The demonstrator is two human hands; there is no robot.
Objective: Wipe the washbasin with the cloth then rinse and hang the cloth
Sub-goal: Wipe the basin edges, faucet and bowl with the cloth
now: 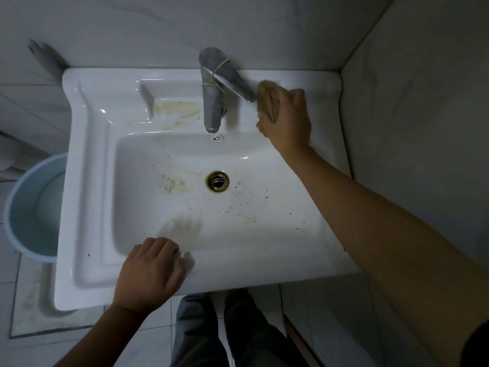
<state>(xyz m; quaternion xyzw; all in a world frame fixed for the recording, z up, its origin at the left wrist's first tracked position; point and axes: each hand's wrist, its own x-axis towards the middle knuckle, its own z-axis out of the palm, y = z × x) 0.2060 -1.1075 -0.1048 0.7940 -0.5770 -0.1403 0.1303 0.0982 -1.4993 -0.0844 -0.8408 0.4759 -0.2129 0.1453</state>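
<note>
Washbasin [87, 181]: glossy white ceramic with bright highlights, smeared with matt yellow-brown stains. Tap [213, 102]: dull brushed grey metal (a thin elastic band around it). Cloth [268, 100]: soft tan fabric. Bucket [29, 207]: smooth pale-blue plastic.

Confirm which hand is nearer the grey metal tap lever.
Right. The right hand, gripping the tan cloth, is right of the grey metal tap lever; the left hand rests on the front rim of the white washbasin, far off.
</note>
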